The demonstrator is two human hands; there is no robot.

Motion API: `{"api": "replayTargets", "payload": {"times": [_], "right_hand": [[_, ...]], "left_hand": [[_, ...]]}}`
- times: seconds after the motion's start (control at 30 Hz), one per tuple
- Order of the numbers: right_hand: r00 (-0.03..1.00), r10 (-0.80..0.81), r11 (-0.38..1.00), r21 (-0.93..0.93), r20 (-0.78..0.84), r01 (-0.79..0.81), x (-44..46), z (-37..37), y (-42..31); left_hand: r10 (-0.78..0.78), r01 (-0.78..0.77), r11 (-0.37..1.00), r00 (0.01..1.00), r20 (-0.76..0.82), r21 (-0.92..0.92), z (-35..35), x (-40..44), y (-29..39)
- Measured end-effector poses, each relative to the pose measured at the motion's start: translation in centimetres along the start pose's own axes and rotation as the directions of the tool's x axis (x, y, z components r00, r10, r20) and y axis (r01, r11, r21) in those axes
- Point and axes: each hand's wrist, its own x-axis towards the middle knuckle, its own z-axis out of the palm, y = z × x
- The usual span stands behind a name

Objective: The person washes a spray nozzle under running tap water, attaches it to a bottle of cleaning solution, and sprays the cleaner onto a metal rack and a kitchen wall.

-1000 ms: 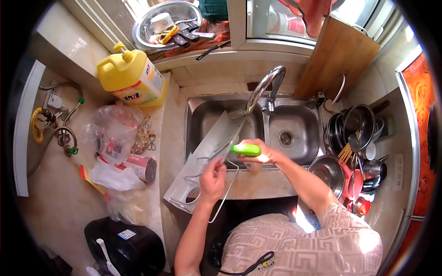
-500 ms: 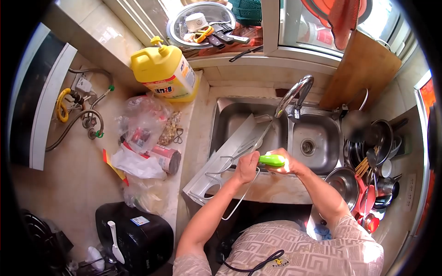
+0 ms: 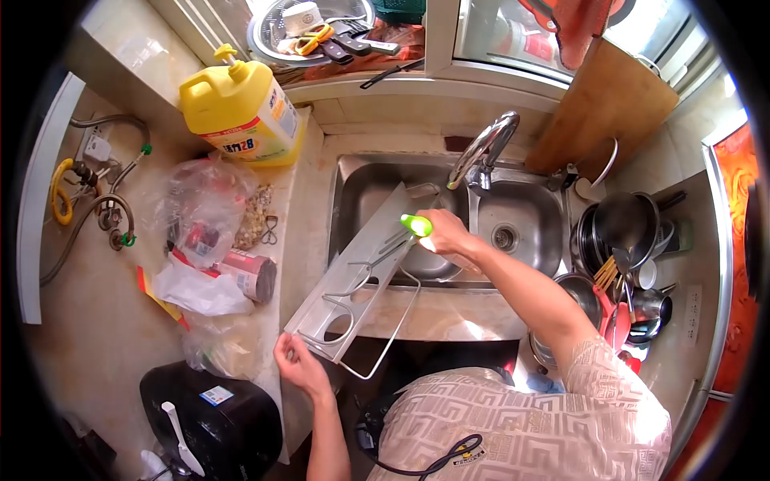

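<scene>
A metal rack [image 3: 357, 276] with bent wire loops leans slantwise over the left sink basin [image 3: 365, 164]. Its lower end sticks out past the counter's front edge. My right hand [image 3: 443, 232] is closed around a bright green, smooth-ended object [image 3: 415, 224] above the rack's upper part. The rest of that object is hidden in the hand, so its kind does not show. At the rack's lower left corner, my left hand [image 3: 301, 365] has its fingers curled against the edge.
The chrome faucet [image 3: 489, 148] arches above the double sink. To the left stand a yellow detergent jug [image 3: 241, 112], plastic bags [image 3: 200, 208] and a black appliance [image 3: 212, 417]. Pans [image 3: 626, 220] and utensils crowd the right side; a cutting board [image 3: 605, 108] leans behind.
My left hand has left the green object and moved down to the rack's lower corner. My right hand has carried the green object left over the rack. The camera view has shifted.
</scene>
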Motion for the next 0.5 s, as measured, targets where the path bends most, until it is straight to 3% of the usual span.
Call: {"api": "replayTargets", "payload": {"times": [0.07, 0.1, 0.13, 0.17, 0.2, 0.27, 0.37, 0.43, 0.47, 0.5], "right_hand": [[0.998, -0.012, 0.997, -0.072, 0.066, 0.017, 2.1, 0.9, 1.2], [0.993, -0.003, 0.994, -0.108, 0.118, 0.016, 2.5, 1.4, 1.7], [0.992, 0.002, 0.993, -0.120, 0.125, 0.013, 2.3, 1.4, 1.6], [0.976, -0.052, 0.993, -0.090, 0.210, 0.072, 2.1, 1.3, 1.1], [0.952, -0.105, 0.991, -0.050, 0.289, 0.125, 1.9, 1.4, 0.6], [0.965, -0.104, 0.989, -0.079, 0.240, 0.126, 1.6, 2.7, 0.4], [0.979, -0.071, 0.980, -0.171, 0.191, 0.105, 1.2, 3.0, -0.2], [0.951, 0.036, 0.981, -0.193, 0.307, 0.025, 1.3, 2.8, 0.6], [0.953, 0.036, 0.981, -0.194, 0.301, 0.024, 1.6, 3.3, 1.5], [0.975, -0.086, 0.977, -0.175, 0.203, 0.123, 1.6, 4.1, 2.3]], "left_hand": [[-0.055, 0.056, 0.998, 0.996, -0.074, 0.001, -1.6, -1.4, -1.0], [-0.220, 0.212, 0.970, 0.974, -0.059, -0.118, -1.6, -1.6, -2.0], [-0.511, 0.501, 0.829, 0.859, 0.029, -0.249, -1.7, -1.4, -1.3], [-0.731, 0.729, 0.591, 0.665, 0.153, -0.345, -1.5, -0.8, -0.3], [-0.733, 0.732, 0.586, 0.662, 0.158, -0.347, -1.1, -0.1, -0.4], [-0.702, 0.866, 0.341, 0.493, 0.515, -0.365, -0.5, 0.9, -1.2], [-0.613, 0.867, 0.306, 0.495, 0.616, -0.393, 0.8, 2.0, -2.7], [-0.644, 0.867, 0.263, 0.485, 0.592, -0.424, 0.9, 1.9, -2.9], [-0.656, 0.858, 0.265, 0.495, 0.569, -0.441, 0.9, 1.8, -3.0], [-0.670, 0.850, 0.268, 0.503, 0.546, -0.454, 1.0, 1.6, -3.0]]}}
